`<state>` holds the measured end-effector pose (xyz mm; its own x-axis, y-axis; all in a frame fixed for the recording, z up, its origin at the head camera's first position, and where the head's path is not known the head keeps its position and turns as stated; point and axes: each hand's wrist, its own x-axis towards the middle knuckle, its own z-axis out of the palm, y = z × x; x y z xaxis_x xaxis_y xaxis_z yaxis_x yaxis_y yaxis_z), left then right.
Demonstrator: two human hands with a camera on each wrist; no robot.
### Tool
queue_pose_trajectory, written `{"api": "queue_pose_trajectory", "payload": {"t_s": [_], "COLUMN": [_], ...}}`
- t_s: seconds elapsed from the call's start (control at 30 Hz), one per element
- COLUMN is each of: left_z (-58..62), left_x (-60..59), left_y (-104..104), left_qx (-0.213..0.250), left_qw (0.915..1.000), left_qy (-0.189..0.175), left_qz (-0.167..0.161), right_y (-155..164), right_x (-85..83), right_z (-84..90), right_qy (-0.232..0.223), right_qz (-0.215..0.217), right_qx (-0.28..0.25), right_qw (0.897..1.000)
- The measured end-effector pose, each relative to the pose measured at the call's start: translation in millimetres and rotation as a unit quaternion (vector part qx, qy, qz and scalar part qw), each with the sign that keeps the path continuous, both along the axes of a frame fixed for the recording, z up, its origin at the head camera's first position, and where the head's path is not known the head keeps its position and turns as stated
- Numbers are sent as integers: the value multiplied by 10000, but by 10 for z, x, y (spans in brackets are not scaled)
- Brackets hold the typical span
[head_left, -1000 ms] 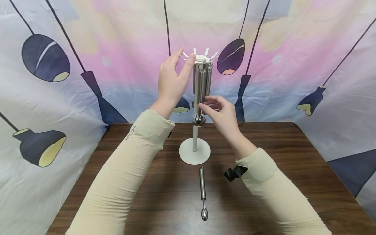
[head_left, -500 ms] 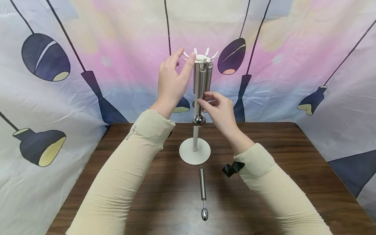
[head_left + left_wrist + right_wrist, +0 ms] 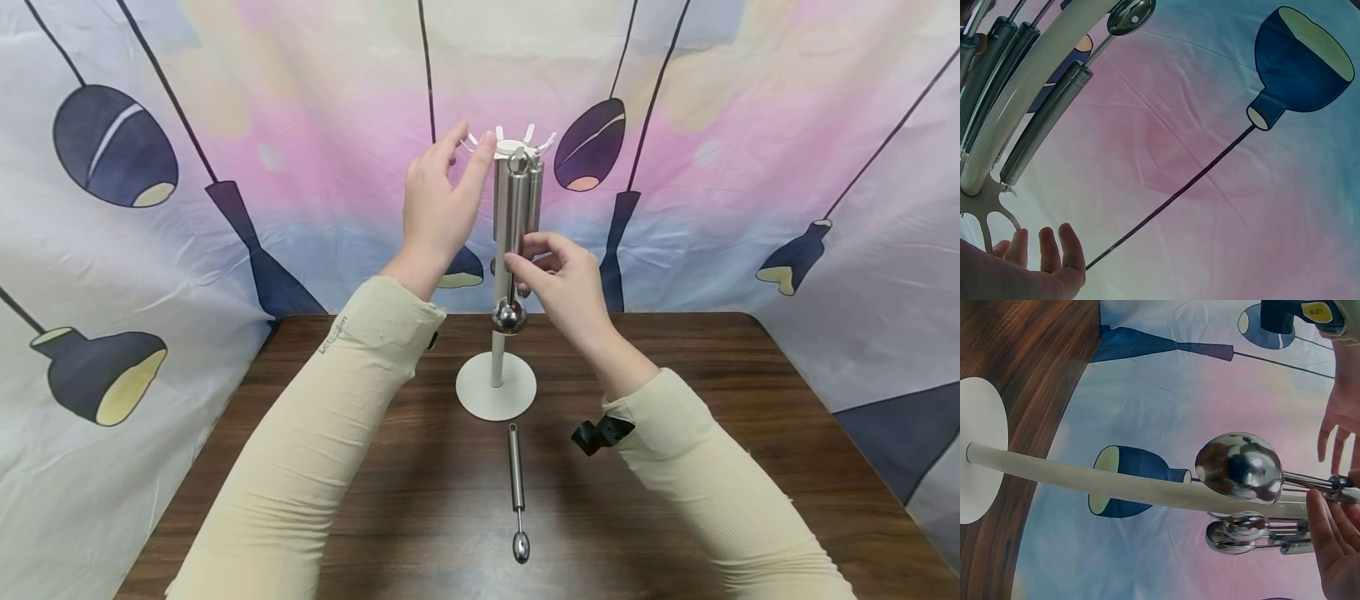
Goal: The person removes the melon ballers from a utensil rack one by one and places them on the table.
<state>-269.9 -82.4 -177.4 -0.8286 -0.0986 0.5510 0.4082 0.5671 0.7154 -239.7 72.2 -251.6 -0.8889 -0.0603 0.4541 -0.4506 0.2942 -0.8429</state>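
My right hand [image 3: 564, 279] pinches the steel scoop [image 3: 512, 242] by its handle, upright against the white stand [image 3: 496, 392], its round bowl just below my fingers. My left hand [image 3: 438, 208] steadies the stand's top, fingers straight. A second scoop [image 3: 517, 492] lies on the desk [image 3: 750, 467].

Hanging scoop [image 3: 512, 242] now slightly higher.

Glossy mirror-polished metal scoop [image 3: 509, 317] and brushed steel handles [image 3: 517, 208] hang on a matt white stand [image 3: 496, 392], over dark grained wood table [image 3: 750, 400], before creased printed cloth [image 3: 750, 167].
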Motion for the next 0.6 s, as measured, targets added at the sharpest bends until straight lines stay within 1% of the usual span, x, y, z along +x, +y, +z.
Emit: {"api": "queue_pose_trajectory", "payload": {"t_s": [0.17, 0.33, 0.47, 0.6], "left_z": [2, -5, -11, -15], "left_x": [-3, -16, -39, -56], "left_y": [-9, -13, -16, -22], "left_qx": [-105, -105, -68, -35], "left_qw": [9999, 9999, 9999, 9998], "left_qy": [29, 16, 124, 187], "left_qz": [-42, -87, -71, -15], "right_y": [8, 15, 45, 99], "right_x": [26, 52, 94, 145], "right_z": [29, 50, 54, 26], "right_qy": [21, 48, 130, 139], "right_qz": [78, 143, 193, 174], "right_qx": [-64, -158, -282, -291], "right_qw": [9999, 9998, 9993, 9993]}}
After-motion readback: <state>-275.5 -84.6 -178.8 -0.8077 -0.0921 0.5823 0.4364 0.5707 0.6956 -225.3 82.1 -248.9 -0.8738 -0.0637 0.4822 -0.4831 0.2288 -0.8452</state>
